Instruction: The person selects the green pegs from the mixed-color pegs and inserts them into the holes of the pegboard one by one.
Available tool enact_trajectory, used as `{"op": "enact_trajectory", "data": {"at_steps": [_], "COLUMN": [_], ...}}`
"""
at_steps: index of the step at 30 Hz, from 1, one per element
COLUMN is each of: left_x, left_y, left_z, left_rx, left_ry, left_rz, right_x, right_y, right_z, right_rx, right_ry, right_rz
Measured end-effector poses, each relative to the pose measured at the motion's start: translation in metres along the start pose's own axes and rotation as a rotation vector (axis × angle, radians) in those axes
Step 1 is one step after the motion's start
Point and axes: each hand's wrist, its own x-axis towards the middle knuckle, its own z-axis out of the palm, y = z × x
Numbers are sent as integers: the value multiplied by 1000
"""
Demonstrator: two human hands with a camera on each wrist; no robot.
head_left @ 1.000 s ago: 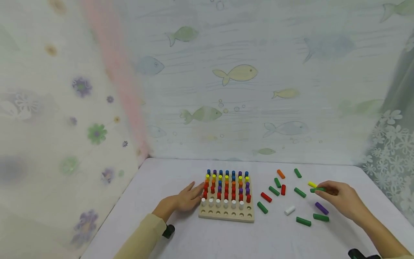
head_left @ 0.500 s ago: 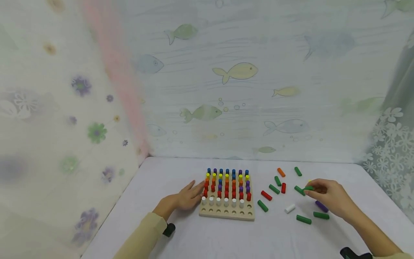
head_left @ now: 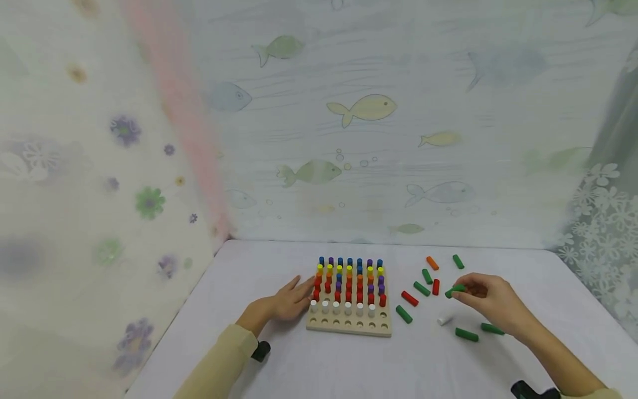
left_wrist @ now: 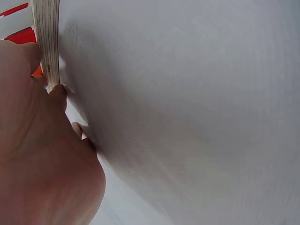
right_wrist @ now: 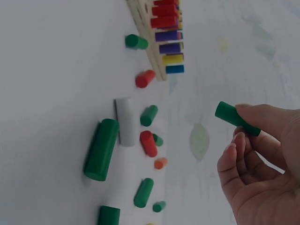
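Note:
My right hand (head_left: 490, 296) pinches a green peg (right_wrist: 228, 114) between thumb and fingers, held above the loose pegs to the right of the board. My left hand (head_left: 288, 303) lies flat on the table, its fingertips against the left edge of the wooden pegboard (head_left: 349, 329). Rows of blue, purple, yellow, orange, red and white pegs stand upright in the board. Its front row of holes is bare, and one hole at the right end of the white row is too. In the left wrist view, fingers touch the board's side (left_wrist: 48, 42).
Loose pegs lie between board and right hand: a white peg (head_left: 443, 320), red pegs (head_left: 410, 298), an orange peg (head_left: 432, 262) and several green ones (head_left: 466, 334). The white-covered table (head_left: 319, 371) ends at a fish-patterned curtain (head_left: 309, 122).
My right hand has moved left with the green peg, from beside the yellow peg towards the board. It now hides the yellow and purple pegs. My left hand has stayed in place.

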Motion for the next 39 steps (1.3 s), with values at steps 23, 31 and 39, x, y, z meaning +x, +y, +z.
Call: {"op": "enact_trajectory", "data": {"at_steps": [23,31,39], "left_x": [7,6,0], "left_y": [-7,-8,-1], "left_z": [5,4,-2], "left_rx": [77,76,97], "left_ry": [17,19,-1], "left_rz": [26,39,34], "right_x": [8,14,19], "right_y": [-37,-48,-57], "right_z": [24,36,46], "right_rx": [100,130,147], "right_ry": [-45,-65,-83], "right_rz": [-118,-133,-180]}}
